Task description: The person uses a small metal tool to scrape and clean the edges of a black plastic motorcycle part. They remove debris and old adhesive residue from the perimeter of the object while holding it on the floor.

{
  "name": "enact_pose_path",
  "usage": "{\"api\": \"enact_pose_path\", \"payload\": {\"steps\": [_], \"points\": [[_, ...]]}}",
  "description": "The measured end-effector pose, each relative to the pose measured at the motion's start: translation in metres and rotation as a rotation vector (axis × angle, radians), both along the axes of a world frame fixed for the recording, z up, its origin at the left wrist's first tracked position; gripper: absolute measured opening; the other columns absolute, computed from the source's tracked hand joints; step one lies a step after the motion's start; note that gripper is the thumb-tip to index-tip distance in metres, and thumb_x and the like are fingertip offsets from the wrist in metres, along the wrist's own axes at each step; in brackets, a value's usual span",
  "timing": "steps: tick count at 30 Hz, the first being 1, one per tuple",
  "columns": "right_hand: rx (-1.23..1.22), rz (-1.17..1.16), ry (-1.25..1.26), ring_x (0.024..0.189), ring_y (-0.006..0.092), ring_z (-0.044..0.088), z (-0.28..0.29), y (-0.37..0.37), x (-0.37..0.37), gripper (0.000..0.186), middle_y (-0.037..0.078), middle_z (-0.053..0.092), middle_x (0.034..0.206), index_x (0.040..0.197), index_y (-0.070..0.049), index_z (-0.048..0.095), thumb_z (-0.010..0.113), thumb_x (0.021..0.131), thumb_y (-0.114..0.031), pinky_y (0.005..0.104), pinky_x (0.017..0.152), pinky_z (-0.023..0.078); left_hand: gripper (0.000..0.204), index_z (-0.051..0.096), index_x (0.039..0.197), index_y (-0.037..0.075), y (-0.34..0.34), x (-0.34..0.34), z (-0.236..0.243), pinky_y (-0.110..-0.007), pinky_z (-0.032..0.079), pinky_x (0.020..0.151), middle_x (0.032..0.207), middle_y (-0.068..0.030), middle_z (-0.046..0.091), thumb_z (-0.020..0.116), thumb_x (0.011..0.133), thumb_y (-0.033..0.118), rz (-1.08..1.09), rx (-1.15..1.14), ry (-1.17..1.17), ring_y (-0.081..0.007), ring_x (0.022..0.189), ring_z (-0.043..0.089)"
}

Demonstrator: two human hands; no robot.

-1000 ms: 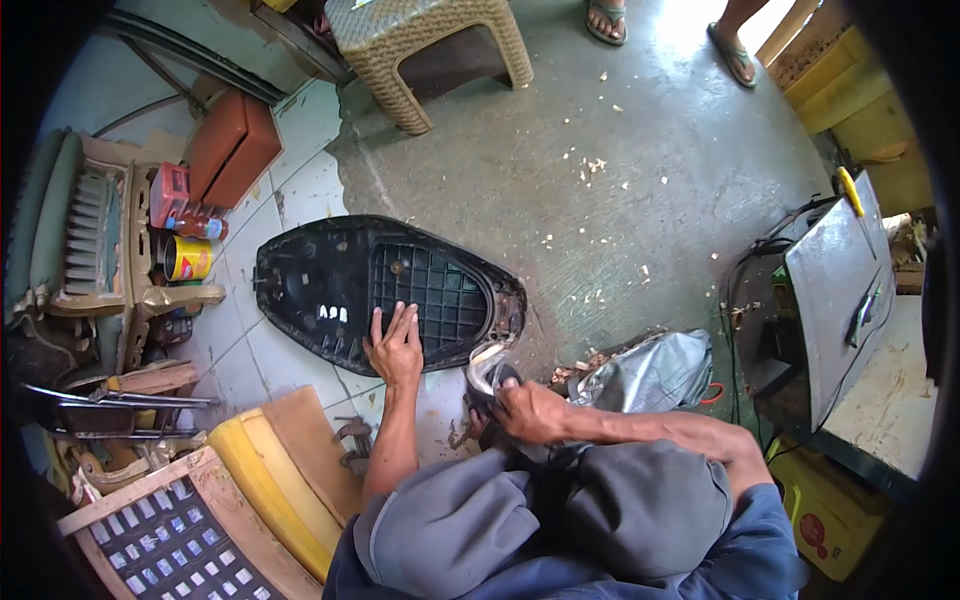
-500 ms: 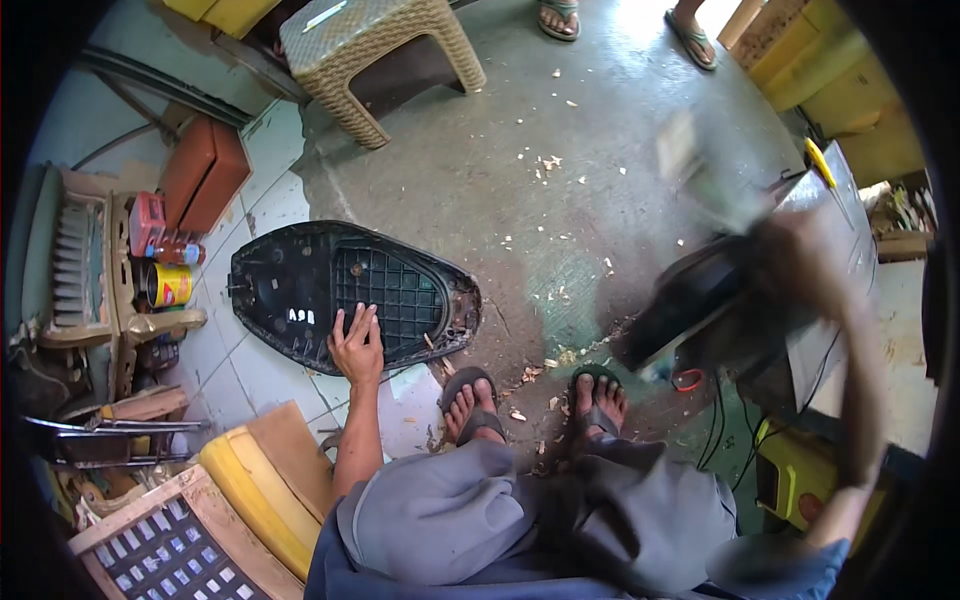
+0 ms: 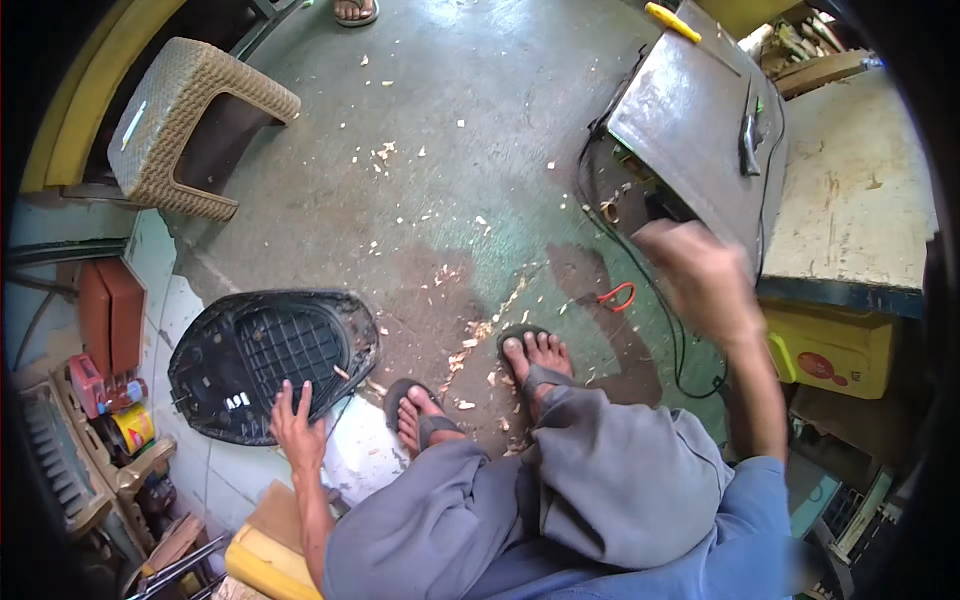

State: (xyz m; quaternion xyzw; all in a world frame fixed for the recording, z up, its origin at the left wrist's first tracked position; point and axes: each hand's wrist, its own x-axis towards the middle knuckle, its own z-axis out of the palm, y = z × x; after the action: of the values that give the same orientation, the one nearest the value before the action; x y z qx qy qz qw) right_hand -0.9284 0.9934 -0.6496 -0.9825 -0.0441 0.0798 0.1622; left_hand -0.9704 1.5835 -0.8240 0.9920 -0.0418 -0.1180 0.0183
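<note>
My left hand (image 3: 298, 425) rests with spread fingers on the lower edge of a black plastic seat base (image 3: 220, 370) with a gridded recess, lying on the floor at lower left. My right hand (image 3: 700, 280) is blurred by motion beside the slanted metal panel (image 3: 675, 90), near dark items and cables at its underside; whether it holds anything I cannot tell. A yellow-handled tool (image 3: 672, 22) and a dark tool (image 3: 750, 135) lie on the panel. A red loop (image 3: 625, 295) lies on the floor left of my right hand.
A woven plastic stool (image 3: 200, 75) stands upper left. Another person's foot (image 3: 355, 12) shows at top. Wood shavings (image 3: 465, 345) litter the floor between the stool and my sandalled feet. A pale worktop (image 3: 850, 190) is at right; boxes, bottles and wooden parts (image 3: 140, 470) crowd the left.
The view has swung rightward. My right hand has moved from beside the seat base to the metal panel; the dark and silver bundle it carried is out of sight. My left hand stays on the base.
</note>
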Motion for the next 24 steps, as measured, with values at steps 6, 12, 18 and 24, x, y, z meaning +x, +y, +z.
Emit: {"api": "enact_pose_path", "payload": {"steps": [6, 12, 18, 24], "points": [[-0.085, -0.125, 0.189, 0.128, 0.0416, 0.048, -0.222, 0.005, -0.082, 0.068, 0.021, 0.046, 0.143, 0.148, -0.014, 0.035, 0.064, 0.087, -0.022, 0.0548, 0.108, 0.036, 0.053, 0.072, 0.121, 0.012, -0.068, 0.020, 0.007, -0.041, 0.048, 0.093, 0.115, -0.0104, 0.070, 0.080, 0.068, 0.011, 0.021, -0.132, -0.165, -0.0317, 0.102, 0.061], [-0.209, -0.229, 0.197, 0.115, 0.0418, 0.052, -0.229, -0.012, -0.090, 0.047, 0.020, 0.057, 0.118, 0.127, 0.001, 0.051, 0.060, 0.084, -0.015, 0.0503, 0.101, 0.040, 0.025, 0.073, 0.108, 0.001, -0.183, 0.071, 0.028, -0.041, 0.050, 0.095, 0.110, -0.0165, 0.072, 0.069, 0.087, 0.015, -0.020, -0.774, -0.155, -0.0326, 0.102, 0.067], [0.199, -0.312, 0.115, 0.096, 0.0459, 0.061, -0.184, 0.027, -0.051, 0.031, 0.026, 0.063, 0.099, 0.111, 0.003, 0.061, 0.054, 0.087, -0.016, 0.0493, 0.087, 0.050, 0.031, 0.071, 0.110, 0.001, -0.061, 0.176, 0.018, -0.044, 0.048, 0.096, 0.116, -0.0219, 0.069, 0.057, 0.098, 0.026, 0.087, -0.334, -0.587, -0.0390, 0.110, 0.064], [0.187, -0.055, 0.005, 0.090, 0.0368, 0.065, -0.154, 0.087, -0.009, 0.033, 0.021, 0.064, 0.097, 0.113, 0.000, 0.061, 0.055, 0.091, -0.022, 0.0441, 0.076, 0.055, 0.055, 0.067, 0.117, -0.001, 0.015, 0.179, -0.017, -0.043, 0.048, 0.095, 0.110, -0.0245, 0.070, 0.049, 0.101, 0.048, 0.336, -0.249, -0.001, -0.0397, 0.109, 0.065]]}}
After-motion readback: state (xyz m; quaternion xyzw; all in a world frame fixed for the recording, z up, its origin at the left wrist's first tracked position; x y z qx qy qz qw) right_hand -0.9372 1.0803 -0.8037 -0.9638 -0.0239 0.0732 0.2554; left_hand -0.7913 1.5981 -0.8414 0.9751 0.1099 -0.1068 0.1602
